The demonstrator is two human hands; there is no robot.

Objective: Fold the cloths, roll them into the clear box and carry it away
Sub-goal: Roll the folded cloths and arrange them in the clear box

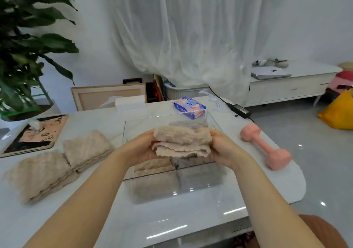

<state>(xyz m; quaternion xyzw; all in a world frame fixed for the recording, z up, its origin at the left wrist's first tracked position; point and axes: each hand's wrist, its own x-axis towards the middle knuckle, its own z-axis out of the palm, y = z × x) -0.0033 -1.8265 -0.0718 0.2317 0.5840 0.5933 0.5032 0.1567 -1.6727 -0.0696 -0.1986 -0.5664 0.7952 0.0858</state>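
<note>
Two hands gripped one beige cloth [181, 142], folded into a thick bundle and held just above the clear box [200, 183]. Left hand [142, 146] curled round its left end, right hand [223, 148] round its right end. Inside the box a beige roll [152, 166] sat beside a grey roll [188, 161]. Spare folded cloths [87, 148] lay on the white table [172, 219] left of the box. Pink dumbbell [265, 146] lay to its right.
</note>
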